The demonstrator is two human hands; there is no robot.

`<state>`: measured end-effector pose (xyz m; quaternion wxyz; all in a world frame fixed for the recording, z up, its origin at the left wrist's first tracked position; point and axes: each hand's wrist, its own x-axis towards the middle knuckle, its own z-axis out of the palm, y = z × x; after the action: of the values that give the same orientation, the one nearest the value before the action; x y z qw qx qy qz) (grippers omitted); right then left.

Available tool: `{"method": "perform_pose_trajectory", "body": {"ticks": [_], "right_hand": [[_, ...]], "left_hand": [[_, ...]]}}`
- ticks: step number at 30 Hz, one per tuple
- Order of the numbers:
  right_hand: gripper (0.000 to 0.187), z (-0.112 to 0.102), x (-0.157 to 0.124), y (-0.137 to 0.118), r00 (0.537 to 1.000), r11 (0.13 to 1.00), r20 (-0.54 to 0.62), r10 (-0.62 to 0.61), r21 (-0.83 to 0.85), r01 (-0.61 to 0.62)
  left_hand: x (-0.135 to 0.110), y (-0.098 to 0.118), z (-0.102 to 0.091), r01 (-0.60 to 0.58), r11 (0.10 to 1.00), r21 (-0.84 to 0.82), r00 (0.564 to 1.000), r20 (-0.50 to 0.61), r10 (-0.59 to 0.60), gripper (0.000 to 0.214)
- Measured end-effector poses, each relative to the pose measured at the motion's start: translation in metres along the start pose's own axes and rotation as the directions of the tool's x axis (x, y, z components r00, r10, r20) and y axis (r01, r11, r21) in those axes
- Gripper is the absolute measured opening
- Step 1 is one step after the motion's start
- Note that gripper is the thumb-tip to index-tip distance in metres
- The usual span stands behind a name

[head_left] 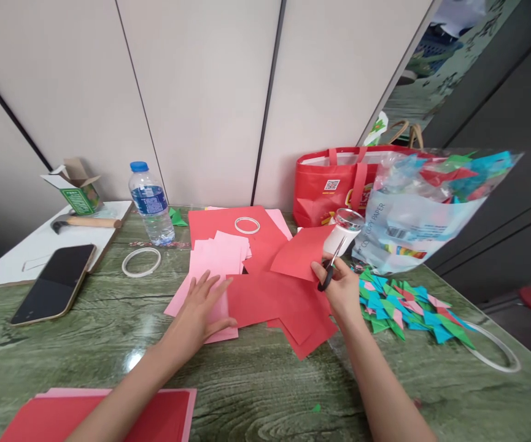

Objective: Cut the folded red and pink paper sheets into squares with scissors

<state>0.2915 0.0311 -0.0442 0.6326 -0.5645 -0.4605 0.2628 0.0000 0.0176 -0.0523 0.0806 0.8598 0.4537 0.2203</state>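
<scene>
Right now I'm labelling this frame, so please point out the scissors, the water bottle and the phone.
scissors (327,279): head view, on the black handle.
water bottle (151,202): head view, on its blue label.
phone (54,283): head view, middle of the dark screen.

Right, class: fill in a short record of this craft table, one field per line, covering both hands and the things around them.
Left hand: flat, open, on pink sheets
Right hand: closed around scissors
Between hands: red sheets
Right of table: folded coloured pieces, plastic bag
Left of table: phone, water bottle
Table: green, wood-grained
</scene>
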Motion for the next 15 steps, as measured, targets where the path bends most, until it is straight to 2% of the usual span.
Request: {"method": "perform_pose_trajectory", "body": {"ticks": [3,7,15], "right_hand": [[0.039,0.000,0.001,0.002,0.998,0.998,0.035,0.053,-0.019,-0.052],[0.042,0.001,0.000,0.005,0.987,0.990,0.099,0.124,-0.081,-0.116],[0.040,0.006,-0.001,0.006,0.983,0.988,0.132,0.126,-0.101,-0.113]], "left_hand": [[-0.001,0.002,0.002,-0.028,0.999,-0.023,0.999,0.038,0.029,0.057],[0.000,0.006,0.000,-0.037,0.987,-0.154,0.995,0.084,0.051,0.049],[0.002,0.025,-0.015,0.127,0.885,-0.449,0.970,0.243,-0.016,0.050]]}}
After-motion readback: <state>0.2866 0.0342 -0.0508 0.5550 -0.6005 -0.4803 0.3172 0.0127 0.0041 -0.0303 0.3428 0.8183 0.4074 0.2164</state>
